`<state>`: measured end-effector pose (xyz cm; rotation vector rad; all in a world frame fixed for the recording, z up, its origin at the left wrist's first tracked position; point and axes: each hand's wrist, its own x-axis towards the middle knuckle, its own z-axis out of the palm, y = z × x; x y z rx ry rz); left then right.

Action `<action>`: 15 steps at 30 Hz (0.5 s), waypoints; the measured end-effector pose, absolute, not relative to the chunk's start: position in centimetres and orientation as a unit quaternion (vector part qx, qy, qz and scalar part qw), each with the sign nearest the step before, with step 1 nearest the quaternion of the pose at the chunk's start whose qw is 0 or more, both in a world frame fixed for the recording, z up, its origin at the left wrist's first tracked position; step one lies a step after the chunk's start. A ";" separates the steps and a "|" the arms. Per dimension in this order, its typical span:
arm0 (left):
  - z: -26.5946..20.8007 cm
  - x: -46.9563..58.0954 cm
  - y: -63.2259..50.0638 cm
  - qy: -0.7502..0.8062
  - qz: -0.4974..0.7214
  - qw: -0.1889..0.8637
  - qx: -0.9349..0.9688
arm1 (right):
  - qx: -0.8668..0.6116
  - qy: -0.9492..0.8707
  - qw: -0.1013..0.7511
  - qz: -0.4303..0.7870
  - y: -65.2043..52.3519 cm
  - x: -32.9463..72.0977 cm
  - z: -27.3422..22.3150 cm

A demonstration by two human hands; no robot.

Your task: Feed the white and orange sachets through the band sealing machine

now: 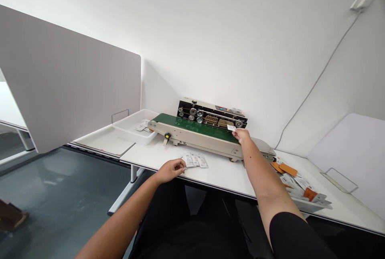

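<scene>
Packets [141,125] lie in a bin [132,136]. The left hand [172,169] is at fanned packets [195,160] on the table [222,175], whether gripping one I cannot tell; at the belt machine [195,126], a lone packet [231,128] is pinched by the right hand [242,134], with a heaped tray [308,206] farther right.

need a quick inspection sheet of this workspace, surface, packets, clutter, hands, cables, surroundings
surface: white table, bearing a green-belted machine
job's things: fanned packets in front of the machine; more packets in the left tub
clutter: white and orange pieces heaped at the right tub, some jutting past its rim
grip: right hand pinches a white packet at the machine; left hand at the fanned packets, hold unclear
cables: grey cable runs down from the wall outlet, lower end hidden
surroundings: white wall, left partition, right partition
</scene>
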<state>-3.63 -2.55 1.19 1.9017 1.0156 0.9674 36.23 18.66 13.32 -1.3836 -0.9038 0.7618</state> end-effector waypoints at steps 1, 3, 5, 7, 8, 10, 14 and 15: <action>1.1 -3.7 -2.5 0.397 0.379 0.379 0.745 | -0.610 -0.395 0.606 0.323 18.6 35.9 13.5; 0.9 -3.7 -2.4 0.397 0.380 0.378 0.745 | -0.627 -0.407 0.596 0.294 18.3 35.3 14.0; 0.7 -3.8 -2.3 0.397 0.381 0.375 0.746 | -0.634 -0.420 0.598 0.254 17.4 34.5 14.3; 0.6 -3.9 -2.2 0.396 0.381 0.371 0.748 | -0.625 -0.448 0.615 0.174 15.7 33.3 13.9; 0.5 -3.9 -2.2 0.397 0.380 0.370 0.749 | -0.606 -0.480 0.623 0.115 14.5 32.5 13.3; 0.5 -3.9 -2.1 0.398 0.379 0.367 0.751 | -0.532 -0.588 0.609 -0.010 11.6 30.3 11.4; 0.5 -3.7 -2.0 0.411 0.376 0.346 0.755 | -0.346 -0.848 0.402 -0.002 5.8 25.0 5.2; 0.5 -3.7 -2.1 0.413 0.376 0.340 0.757 | -0.322 -0.879 0.350 0.020 4.7 23.9 3.5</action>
